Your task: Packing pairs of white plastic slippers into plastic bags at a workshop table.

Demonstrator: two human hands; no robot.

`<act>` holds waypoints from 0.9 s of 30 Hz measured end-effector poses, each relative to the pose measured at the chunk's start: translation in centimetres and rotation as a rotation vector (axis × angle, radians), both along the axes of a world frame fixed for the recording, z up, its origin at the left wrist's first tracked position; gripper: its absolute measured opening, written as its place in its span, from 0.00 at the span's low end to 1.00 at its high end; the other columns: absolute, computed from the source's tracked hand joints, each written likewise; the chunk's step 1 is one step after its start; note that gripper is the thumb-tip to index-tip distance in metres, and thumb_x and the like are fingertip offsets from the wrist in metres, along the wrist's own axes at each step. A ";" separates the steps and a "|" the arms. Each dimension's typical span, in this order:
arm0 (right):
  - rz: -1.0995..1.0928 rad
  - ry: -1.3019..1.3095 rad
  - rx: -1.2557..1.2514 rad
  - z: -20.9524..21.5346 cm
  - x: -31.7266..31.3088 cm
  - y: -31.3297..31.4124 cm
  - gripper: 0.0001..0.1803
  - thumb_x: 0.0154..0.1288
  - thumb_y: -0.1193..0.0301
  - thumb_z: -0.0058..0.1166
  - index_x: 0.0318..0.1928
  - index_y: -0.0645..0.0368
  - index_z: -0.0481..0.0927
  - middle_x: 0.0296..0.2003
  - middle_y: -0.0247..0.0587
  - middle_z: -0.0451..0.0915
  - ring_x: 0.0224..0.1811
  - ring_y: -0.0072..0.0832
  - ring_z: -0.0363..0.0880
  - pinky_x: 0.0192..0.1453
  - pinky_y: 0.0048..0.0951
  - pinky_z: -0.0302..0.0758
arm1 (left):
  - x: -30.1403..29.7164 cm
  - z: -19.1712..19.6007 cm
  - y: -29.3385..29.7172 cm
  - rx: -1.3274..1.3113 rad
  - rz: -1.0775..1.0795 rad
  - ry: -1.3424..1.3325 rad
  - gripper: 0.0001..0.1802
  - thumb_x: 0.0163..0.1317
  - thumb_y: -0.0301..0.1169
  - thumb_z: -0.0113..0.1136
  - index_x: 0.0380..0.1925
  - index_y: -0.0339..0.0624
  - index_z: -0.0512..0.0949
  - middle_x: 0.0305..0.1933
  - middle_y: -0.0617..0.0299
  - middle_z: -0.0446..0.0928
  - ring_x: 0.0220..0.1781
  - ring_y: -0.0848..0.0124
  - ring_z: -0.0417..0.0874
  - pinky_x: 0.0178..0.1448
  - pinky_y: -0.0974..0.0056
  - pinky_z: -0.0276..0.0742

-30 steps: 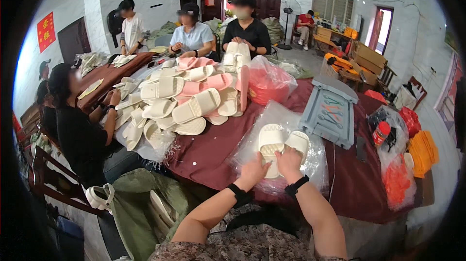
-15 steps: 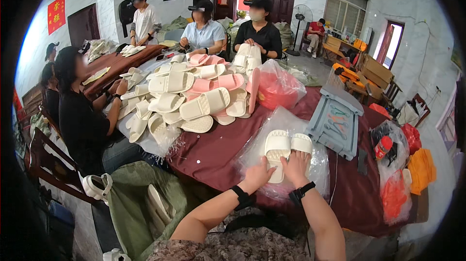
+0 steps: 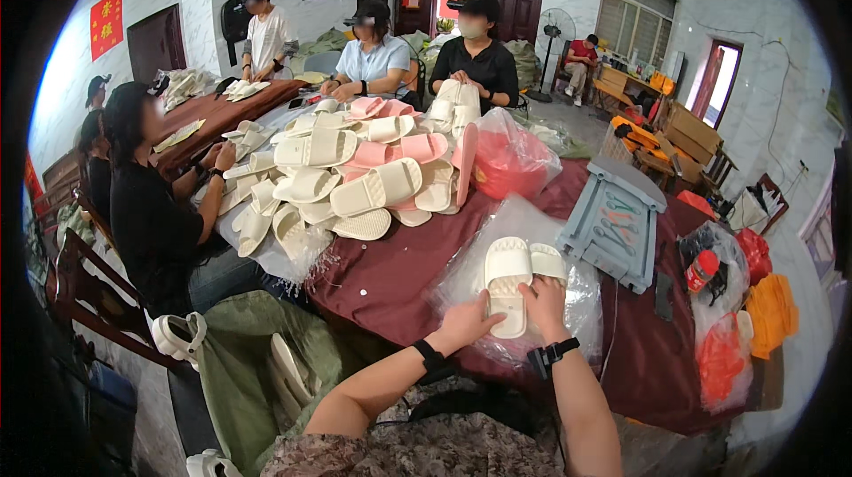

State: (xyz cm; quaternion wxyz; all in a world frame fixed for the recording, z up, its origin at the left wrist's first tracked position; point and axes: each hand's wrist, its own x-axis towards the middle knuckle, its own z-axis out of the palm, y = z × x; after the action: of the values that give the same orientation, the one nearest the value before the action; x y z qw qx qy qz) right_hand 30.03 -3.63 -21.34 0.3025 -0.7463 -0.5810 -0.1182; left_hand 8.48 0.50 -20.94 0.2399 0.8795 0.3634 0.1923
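In front of me a cream slipper (image 3: 508, 275) lies sole down over clear plastic bags, its toe pointing away from me. A second cream slipper (image 3: 548, 261) is close against its right side and partly covered by my fingers. My left hand (image 3: 465, 321) grips the left edge of the first slipper near the heel, thumb on top and fingertips out of sight. My right hand (image 3: 543, 303) closes over the second slipper, its thumb reaching to the first slipper's right edge.
A large heap of cream and pink slippers (image 3: 373, 189) fills the table's middle. A red bag in clear plastic (image 3: 515, 157), a grey plastic case (image 3: 612, 220) and clear bags (image 3: 577, 317) lie nearby. Co-workers sit around. Green cloth (image 3: 257, 370) hangs at my left.
My right fingers have curled in and drawn the second slipper closer to the first, partly behind it. My left hand keeps to the first slipper's edge, moving slightly.
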 end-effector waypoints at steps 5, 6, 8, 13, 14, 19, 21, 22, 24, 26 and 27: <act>0.040 0.100 -0.125 1.0 0.4 -0.6 0.20 0.64 0.57 0.60 0.44 0.61 0.85 0.47 0.43 0.83 0.52 0.45 0.77 0.60 0.50 0.68 | -0.5 1.0 -0.1 -0.019 -0.010 0.011 0.45 0.66 0.60 0.57 0.69 0.34 0.63 0.27 0.43 0.82 0.32 0.43 0.85 0.36 0.44 0.79; 0.044 0.100 -0.125 1.3 -0.1 -0.5 0.20 0.64 0.57 0.60 0.44 0.61 0.85 0.47 0.43 0.83 0.52 0.45 0.77 0.60 0.50 0.68 | -0.6 0.7 0.0 -0.019 -0.006 0.011 0.45 0.66 0.60 0.57 0.69 0.34 0.63 0.27 0.43 0.82 0.32 0.43 0.85 0.36 0.44 0.79; -0.087 0.022 -0.130 1.8 -1.1 -0.6 0.19 0.65 0.58 0.59 0.44 0.61 0.85 0.48 0.42 0.83 0.54 0.45 0.76 0.63 0.50 0.67 | -0.5 0.3 0.0 0.074 -0.041 0.041 0.44 0.65 0.57 0.60 0.69 0.36 0.64 0.28 0.44 0.83 0.33 0.43 0.85 0.37 0.44 0.79; -0.138 -0.180 0.067 0.5 -0.9 -0.1 0.18 0.66 0.60 0.57 0.45 0.62 0.86 0.51 0.42 0.84 0.56 0.46 0.76 0.67 0.50 0.66 | 0.0 1.6 -0.8 0.131 -0.103 0.072 0.34 0.64 0.51 0.63 0.62 0.40 0.72 0.31 0.47 0.83 0.36 0.45 0.85 0.41 0.45 0.80; -0.103 -0.102 -0.019 0.8 -1.0 -0.3 0.18 0.66 0.60 0.57 0.44 0.63 0.86 0.50 0.43 0.84 0.56 0.46 0.76 0.67 0.49 0.66 | -0.1 2.2 -0.9 0.136 -0.160 0.121 0.30 0.64 0.48 0.63 0.60 0.41 0.75 0.33 0.47 0.84 0.39 0.46 0.86 0.43 0.45 0.80; -0.010 0.114 0.162 0.6 1.1 -1.6 0.15 0.67 0.64 0.57 0.39 0.66 0.86 0.44 0.47 0.85 0.53 0.48 0.77 0.62 0.45 0.71 | 0.3 4.5 -1.3 0.253 -0.178 -0.054 0.25 0.63 0.40 0.65 0.57 0.41 0.77 0.55 0.44 0.79 0.58 0.48 0.79 0.55 0.50 0.79; -0.029 0.167 0.253 1.1 1.2 -2.8 0.15 0.68 0.65 0.57 0.38 0.67 0.85 0.42 0.49 0.85 0.51 0.48 0.77 0.59 0.44 0.73 | 0.0 3.7 -0.3 0.261 -0.193 -0.145 0.27 0.63 0.39 0.66 0.60 0.41 0.75 0.64 0.43 0.75 0.66 0.47 0.74 0.61 0.51 0.77; -0.015 0.359 0.276 1.5 1.6 -3.6 0.15 0.69 0.66 0.56 0.38 0.68 0.84 0.42 0.51 0.85 0.49 0.48 0.78 0.58 0.43 0.73 | 0.2 3.0 0.3 0.314 -0.249 -0.191 0.30 0.63 0.39 0.66 0.64 0.42 0.72 0.69 0.44 0.69 0.71 0.46 0.69 0.67 0.50 0.72; -0.039 0.690 0.288 1.9 2.1 -5.7 0.17 0.75 0.64 0.53 0.43 0.69 0.82 0.40 0.52 0.85 0.42 0.41 0.80 0.51 0.38 0.73 | 0.3 2.4 0.6 0.352 -0.321 -0.240 0.34 0.63 0.40 0.65 0.68 0.43 0.69 0.75 0.45 0.64 0.76 0.45 0.63 0.74 0.48 0.67; -0.031 0.786 0.313 2.6 1.6 -7.4 0.17 0.76 0.63 0.52 0.45 0.69 0.82 0.40 0.50 0.85 0.41 0.37 0.80 0.49 0.36 0.74 | 0.6 2.1 1.6 0.396 -0.491 -0.047 0.38 0.67 0.45 0.61 0.75 0.53 0.62 0.80 0.50 0.57 0.81 0.43 0.54 0.80 0.41 0.53; -0.012 0.882 0.347 3.0 1.6 -8.5 0.18 0.77 0.62 0.52 0.48 0.69 0.82 0.40 0.48 0.86 0.41 0.32 0.81 0.48 0.34 0.74 | 0.6 1.0 2.0 0.381 -0.508 -0.054 0.38 0.67 0.45 0.61 0.75 0.53 0.62 0.80 0.50 0.57 0.81 0.43 0.54 0.80 0.41 0.53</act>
State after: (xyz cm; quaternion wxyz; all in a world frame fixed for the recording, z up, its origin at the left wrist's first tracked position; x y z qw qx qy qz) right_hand 31.63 -12.12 -18.35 0.6400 -0.6669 -0.3645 0.1128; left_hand 9.09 2.51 -19.93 0.1210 0.9657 0.0831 0.2141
